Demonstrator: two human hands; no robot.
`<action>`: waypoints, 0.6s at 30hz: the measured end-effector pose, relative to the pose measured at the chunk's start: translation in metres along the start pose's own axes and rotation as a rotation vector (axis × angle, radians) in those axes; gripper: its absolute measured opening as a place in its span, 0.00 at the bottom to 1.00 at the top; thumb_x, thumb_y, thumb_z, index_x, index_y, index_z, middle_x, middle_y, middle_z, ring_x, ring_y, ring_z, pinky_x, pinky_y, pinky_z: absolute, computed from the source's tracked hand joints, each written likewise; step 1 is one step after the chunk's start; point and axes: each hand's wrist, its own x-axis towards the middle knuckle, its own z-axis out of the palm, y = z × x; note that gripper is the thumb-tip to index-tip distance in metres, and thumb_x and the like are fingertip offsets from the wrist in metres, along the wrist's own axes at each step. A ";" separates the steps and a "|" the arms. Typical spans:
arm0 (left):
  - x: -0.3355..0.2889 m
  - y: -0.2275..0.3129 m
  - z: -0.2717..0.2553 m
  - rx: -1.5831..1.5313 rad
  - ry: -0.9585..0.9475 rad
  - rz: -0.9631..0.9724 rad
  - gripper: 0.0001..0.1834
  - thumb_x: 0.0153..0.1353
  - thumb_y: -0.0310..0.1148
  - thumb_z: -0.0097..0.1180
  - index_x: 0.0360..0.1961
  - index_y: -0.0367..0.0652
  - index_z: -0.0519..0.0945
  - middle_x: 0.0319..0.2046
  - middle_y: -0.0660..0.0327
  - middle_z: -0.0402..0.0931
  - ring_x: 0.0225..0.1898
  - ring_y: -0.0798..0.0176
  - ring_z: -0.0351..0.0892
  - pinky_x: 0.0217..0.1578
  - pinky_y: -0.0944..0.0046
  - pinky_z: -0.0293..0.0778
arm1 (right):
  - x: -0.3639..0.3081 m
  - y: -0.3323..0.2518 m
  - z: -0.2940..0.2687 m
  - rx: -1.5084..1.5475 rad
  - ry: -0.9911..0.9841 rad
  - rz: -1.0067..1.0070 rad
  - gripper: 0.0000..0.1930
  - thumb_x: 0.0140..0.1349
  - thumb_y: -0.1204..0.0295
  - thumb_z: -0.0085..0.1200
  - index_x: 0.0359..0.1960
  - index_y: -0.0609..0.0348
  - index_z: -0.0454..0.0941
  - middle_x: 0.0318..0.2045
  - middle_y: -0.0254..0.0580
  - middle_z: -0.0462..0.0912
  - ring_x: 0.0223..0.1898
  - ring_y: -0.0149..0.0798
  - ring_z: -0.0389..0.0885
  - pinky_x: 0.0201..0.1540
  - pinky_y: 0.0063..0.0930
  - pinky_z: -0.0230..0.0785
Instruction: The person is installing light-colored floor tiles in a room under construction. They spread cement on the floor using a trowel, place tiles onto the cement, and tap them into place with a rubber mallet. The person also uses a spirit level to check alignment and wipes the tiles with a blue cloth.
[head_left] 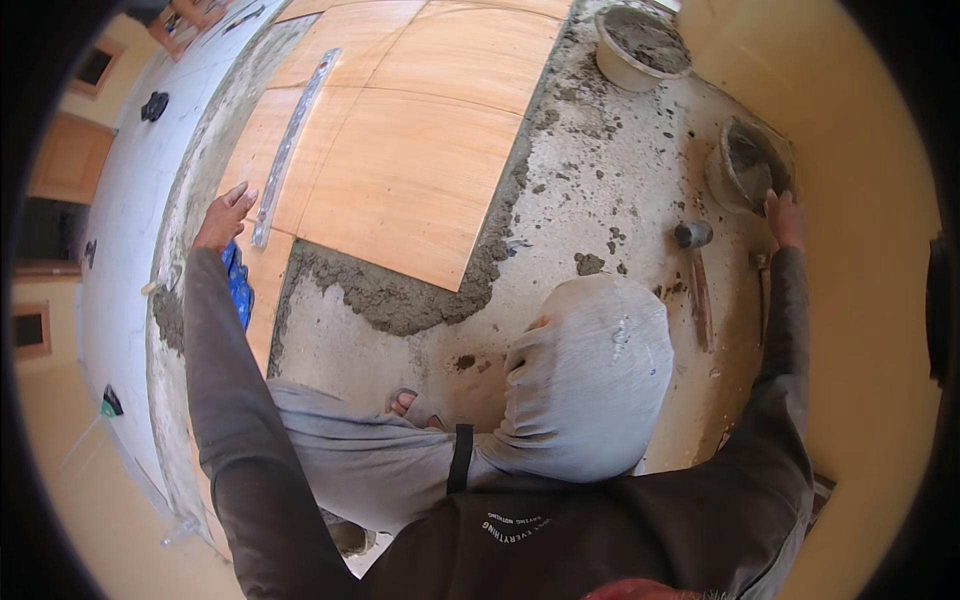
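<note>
My left hand (228, 218) is held over the left side of the wood-look tiles, its fingers loosely apart and empty. Just beyond it lies a long metal straightedge (296, 145). My right hand (786, 218) reaches to the near rim of a mortar bucket (722, 175) by the wall. Its fingers are bent closed there, and what they grip is too small to make out. Grey mortar shows inside the bucket. A mallet (694, 236) with a dark head and wooden handle lies on the floor left of my right forearm. Blue plastic (238, 285) shows beside my left forearm.
Wet mortar (400, 300) borders the tiles (430, 130). A second bucket (628, 72) of mortar stands farther off. Another long-handled tool (763, 265) lies near the right wall (860, 250). A trowel (162, 282) rests at left. Another person's hands (185, 30) show at the far left.
</note>
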 end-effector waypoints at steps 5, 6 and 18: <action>-0.025 -0.089 0.056 -0.061 -0.235 -0.233 0.39 0.64 0.56 0.67 0.69 0.46 0.75 0.60 0.55 0.78 0.51 0.55 0.80 0.47 0.50 0.78 | 0.133 0.140 -0.033 -0.065 -0.389 0.072 0.31 0.73 0.52 0.48 0.65 0.69 0.71 0.50 0.67 0.84 0.48 0.70 0.84 0.47 0.58 0.78; -0.029 -0.074 0.050 0.050 -0.265 -0.274 0.40 0.63 0.58 0.67 0.70 0.45 0.74 0.62 0.54 0.76 0.55 0.53 0.78 0.50 0.49 0.77 | 0.106 0.131 -0.024 -0.013 -0.393 0.121 0.29 0.74 0.54 0.47 0.63 0.70 0.72 0.50 0.66 0.84 0.48 0.69 0.84 0.47 0.57 0.79; -0.031 -0.114 0.030 -0.004 -0.198 -0.278 0.44 0.65 0.58 0.65 0.75 0.46 0.67 0.64 0.55 0.72 0.58 0.54 0.73 0.55 0.52 0.72 | -0.113 0.006 -0.025 -0.005 -0.291 0.104 0.24 0.74 0.63 0.41 0.66 0.65 0.67 0.43 0.69 0.85 0.47 0.69 0.84 0.48 0.61 0.76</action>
